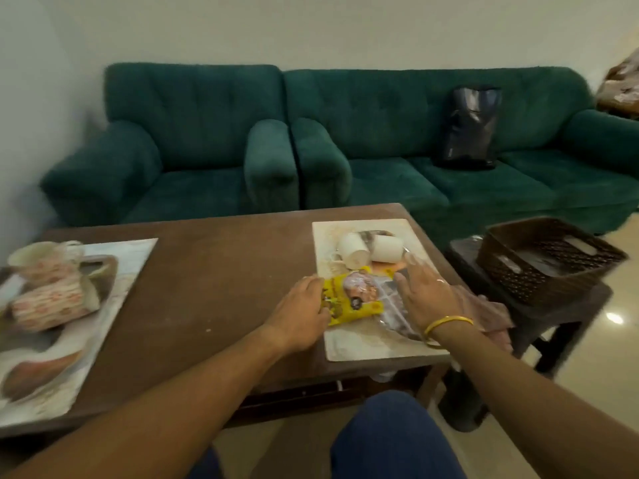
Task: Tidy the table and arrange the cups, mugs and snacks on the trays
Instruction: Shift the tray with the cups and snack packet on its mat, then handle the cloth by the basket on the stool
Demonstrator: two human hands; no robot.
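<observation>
A yellow snack packet lies on the near half of the right tray, partly over a clear wrapped packet. My left hand grips the yellow packet's left edge. My right hand hovers over the clear packet with fingers spread; whether it touches is unclear. Two white cups lie on their sides at the tray's far end. On the left tray two pink patterned mugs lie tipped, blurred.
The brown coffee table fills the foreground. A dark woven basket sits on a small side table at the right. Green sofas stand behind, with a black bag on the right one. My knee is below the table's edge.
</observation>
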